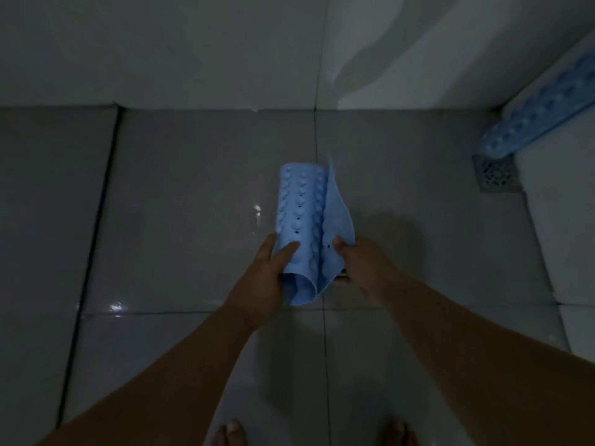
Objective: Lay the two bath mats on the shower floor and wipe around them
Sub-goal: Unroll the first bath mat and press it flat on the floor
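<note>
**Bath mat: soft, floppy, best held by its edges**

Bath mat (306,226), pale blue rubbery sheet studded with suction bumps and small holes, hangs half-rolled above the glossy grey floor tiles (193,204). The left hand (267,278) clasps the roll; the right hand (360,268) pinches the loose flap. It looks light and limp, probably clingy when wet. A second mat (534,123) leans against the wall beside the drain (495,172).

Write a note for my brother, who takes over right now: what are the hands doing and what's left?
Left hand and right hand both grip the curled blue rubber bath mat with bumps, held above the grey tiled shower floor.
The second blue bath mat leans at the right wall, its end over the square metal drain.
Done: nothing laid yet.
Left: lay both mats flat, then wipe around them.
</note>
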